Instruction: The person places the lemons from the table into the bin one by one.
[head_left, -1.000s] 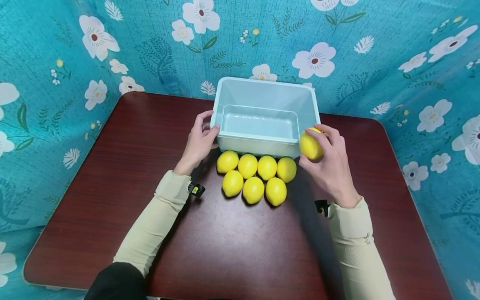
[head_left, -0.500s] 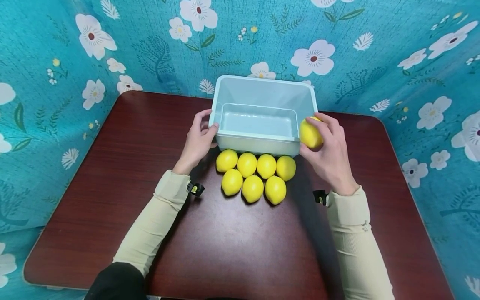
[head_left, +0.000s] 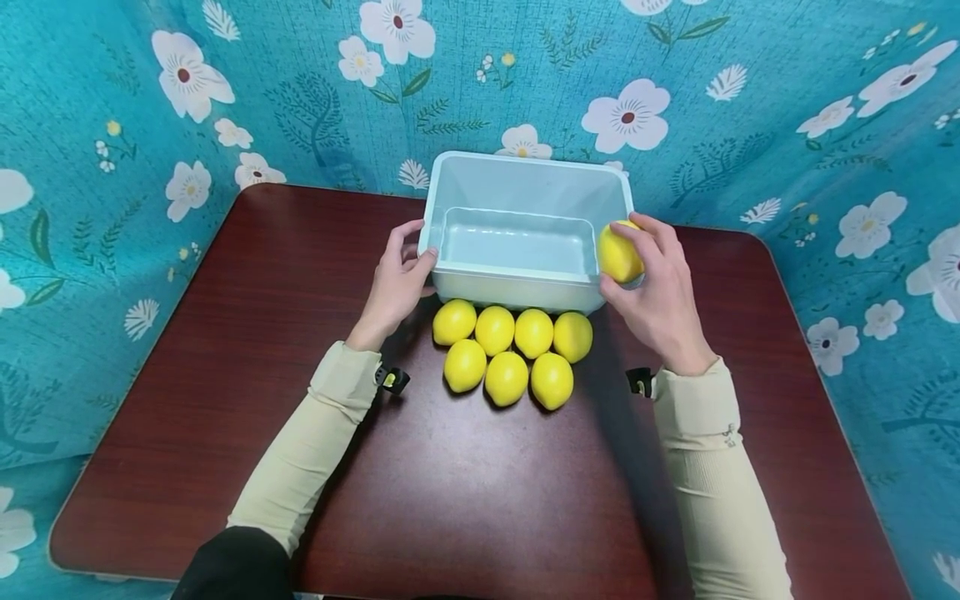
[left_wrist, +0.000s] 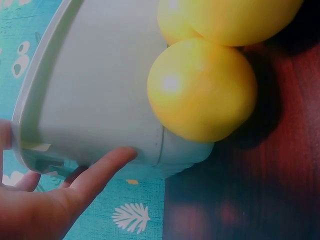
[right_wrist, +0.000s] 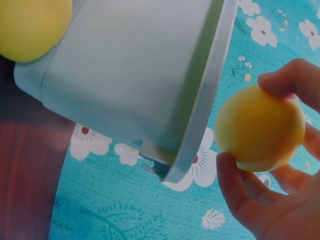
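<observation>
A pale blue plastic bin (head_left: 517, 287) stands at the back of the table, its inside bare in the head view. My left hand (head_left: 401, 275) grips its left front corner, the thumb laid along the front wall (left_wrist: 105, 110) in the left wrist view. Between the thumb and fingers of my right hand (head_left: 663, 292) is a yellow lemon (head_left: 619, 254), held at the bin's right front corner. The right wrist view has this lemon (right_wrist: 260, 127) above the rim (right_wrist: 205, 110), apart from it. Several more lemons (head_left: 506, 379) lie in two rows against the bin's front.
The dark red-brown wooden table (head_left: 480, 492) runs toward me and out to both sides. A teal floral curtain (head_left: 480, 75) hangs close behind the bin and along the sides. My right forearm casts a long shadow on the table.
My right hand has moved up and slightly away from me with the lemon, from beside the bin's front wall to the level of its rim. My left hand stays at the corner.
</observation>
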